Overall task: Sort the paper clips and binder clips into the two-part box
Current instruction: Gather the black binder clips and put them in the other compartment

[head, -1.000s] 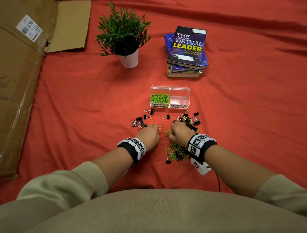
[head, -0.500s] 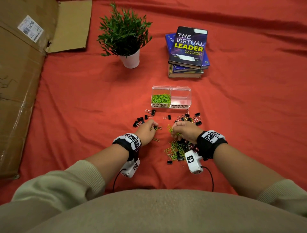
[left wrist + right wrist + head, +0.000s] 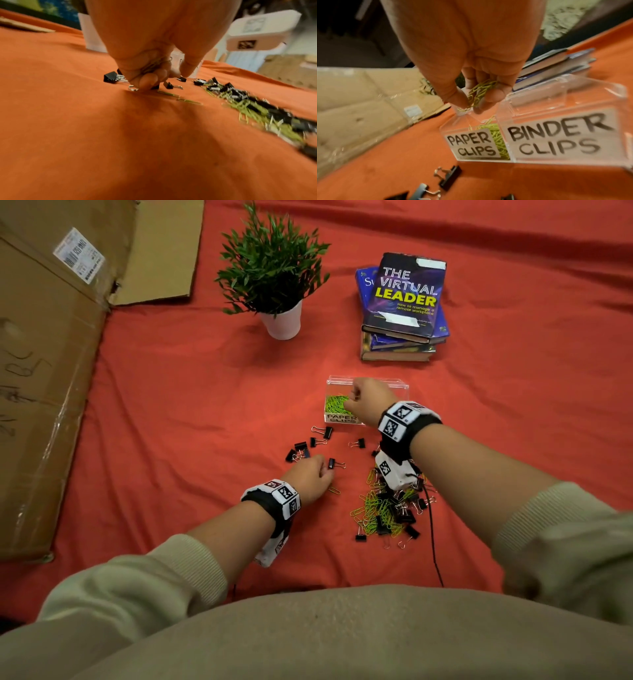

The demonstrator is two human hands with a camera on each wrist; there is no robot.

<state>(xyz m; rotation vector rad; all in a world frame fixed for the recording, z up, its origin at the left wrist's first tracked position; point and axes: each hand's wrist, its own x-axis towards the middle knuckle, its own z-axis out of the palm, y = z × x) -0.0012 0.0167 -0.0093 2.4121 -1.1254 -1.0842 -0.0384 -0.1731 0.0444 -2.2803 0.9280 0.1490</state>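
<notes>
The clear two-part box [image 3: 400, 386] stands on the red cloth, labelled PAPER CLIPS and BINDER CLIPS [image 3: 556, 136]. Green paper clips [image 3: 335, 404] lie in its left part; the right part looks bare in the right wrist view. My right hand [image 3: 356, 398] hovers over the left part and pinches a bunch of green paper clips [image 3: 479, 92]. My left hand [image 3: 323, 470] rests low on the cloth with curled fingers [image 3: 147, 81] around wire-handled binder clips [image 3: 133, 88]. A mixed pile [image 3: 383, 508] of both kinds lies under my right forearm. Loose black binder clips [image 3: 301, 446] are scattered beside my left hand.
A potted plant [image 3: 274, 275] and a stack of books [image 3: 404, 299] stand behind the box. Flattened cardboard [image 3: 44, 371] covers the left side. A single paper clip [image 3: 334, 490] lies by my left wrist. A cable [image 3: 433, 542] trails from the right wrist camera.
My right hand rose from the pile with paper clips and moved forward over the box's left part. My left hand stayed near the scattered binder clips, shifting slightly.
</notes>
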